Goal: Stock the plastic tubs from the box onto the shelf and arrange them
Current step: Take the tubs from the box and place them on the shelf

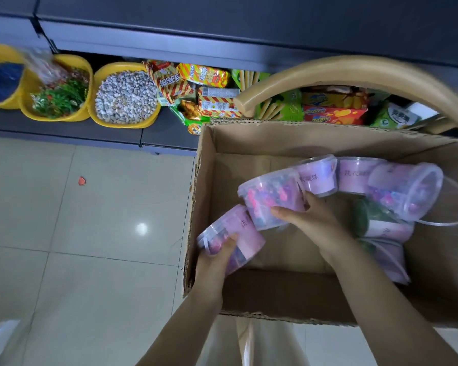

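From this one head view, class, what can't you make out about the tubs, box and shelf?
Head view: right-side tubs overlap and blur, so no count.
Head view: box right wall cut off by the frame edge.
Head view: shelf top cut off; space for tubs unseen.

A small grocery shop, seen from above. Low dark grey metal shelving (169,43) runs across the top of the frame. On its bottom ledge at upper left sit three yellow plastic basins (122,66) of loose goods, one heaped with small pale shell-like pieces (124,96). At upper centre lie red and yellow snack packets (169,83) and green boxes of stick biscuits (288,107). At lower right an open brown cardboard box (275,138) holds several matching clear plastic tubs with lilac labels (354,175). The left side shows pale glossy floor tiles (64,233).
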`<state>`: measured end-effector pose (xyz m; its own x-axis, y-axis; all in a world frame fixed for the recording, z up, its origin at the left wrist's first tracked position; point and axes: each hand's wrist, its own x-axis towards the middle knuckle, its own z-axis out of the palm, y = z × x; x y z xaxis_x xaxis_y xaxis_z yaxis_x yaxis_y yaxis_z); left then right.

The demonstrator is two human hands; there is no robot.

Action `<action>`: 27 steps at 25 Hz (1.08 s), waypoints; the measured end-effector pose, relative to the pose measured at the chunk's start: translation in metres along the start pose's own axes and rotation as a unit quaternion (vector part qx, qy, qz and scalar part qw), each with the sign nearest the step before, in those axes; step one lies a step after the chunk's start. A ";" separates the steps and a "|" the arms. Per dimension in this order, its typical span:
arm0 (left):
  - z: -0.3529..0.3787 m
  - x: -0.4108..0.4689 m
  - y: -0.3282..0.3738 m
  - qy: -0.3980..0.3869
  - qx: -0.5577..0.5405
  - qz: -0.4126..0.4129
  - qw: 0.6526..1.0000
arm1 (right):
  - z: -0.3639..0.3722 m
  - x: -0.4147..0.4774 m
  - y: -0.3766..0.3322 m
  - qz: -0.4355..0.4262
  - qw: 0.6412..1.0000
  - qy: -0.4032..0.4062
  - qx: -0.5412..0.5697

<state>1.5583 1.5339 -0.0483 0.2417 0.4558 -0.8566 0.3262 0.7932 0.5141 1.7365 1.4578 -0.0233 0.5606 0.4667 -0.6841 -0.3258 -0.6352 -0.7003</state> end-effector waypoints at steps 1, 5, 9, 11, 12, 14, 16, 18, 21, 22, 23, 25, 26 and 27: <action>-0.001 -0.003 0.005 -0.014 0.013 0.023 1.000 | -0.005 -0.008 0.004 0.001 1.000 0.009 0.028; 0.004 -0.023 0.027 -0.048 0.037 0.089 0.994 | -0.021 -0.045 0.006 0.001 0.996 0.029 0.088; 0.014 -0.056 0.037 -0.047 0.032 0.131 0.990 | -0.039 -0.086 0.001 -0.048 0.989 0.028 0.135; 0.015 -0.080 0.033 -0.051 0.025 0.153 0.987 | -0.048 -0.112 0.007 -0.076 0.982 0.031 0.171; 0.017 -0.099 0.032 -0.057 0.028 0.173 0.983 | -0.053 -0.128 0.009 -0.090 0.978 0.032 0.184; 0.015 -0.134 0.028 -0.066 0.038 0.213 0.974 | -0.060 -0.153 0.015 -0.116 0.974 0.040 0.192; 0.010 -0.174 0.023 -0.077 0.035 0.248 0.965 | -0.067 -0.185 0.015 -0.145 0.969 0.055 0.194; -0.001 -0.223 0.025 -0.094 0.035 0.282 0.954 | -0.073 -0.223 0.005 -0.170 0.964 0.059 0.196; -0.021 -0.279 0.036 -0.109 0.043 0.328 0.937 | -0.079 -0.269 -0.019 -0.202 0.962 0.055 0.177; -0.029 -0.297 0.043 -0.106 0.044 0.342 0.933 | -0.080 -0.286 -0.031 -0.216 0.960 0.054 0.170; -0.036 -0.312 0.051 -0.103 0.048 0.355 0.928 | -0.080 -0.300 -0.044 -0.230 0.958 0.053 0.163; -0.048 -0.337 0.068 -0.082 0.050 0.384 0.918 | -0.079 -0.327 -0.072 -0.267 0.952 0.049 0.142; -0.053 -0.349 0.078 -0.067 0.046 0.392 0.916 | -0.078 -0.340 -0.087 -0.285 0.948 0.048 0.131; -0.059 -0.361 0.090 -0.061 0.039 0.404 0.912 | -0.075 -0.352 -0.102 -0.304 0.943 0.053 0.122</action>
<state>1.4463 1.4640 0.3045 0.5303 0.8268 -0.1875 0.0584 0.1850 0.9810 1.6300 1.3123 0.3045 0.7692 0.6266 -0.1254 -0.0776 -0.1032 -0.9916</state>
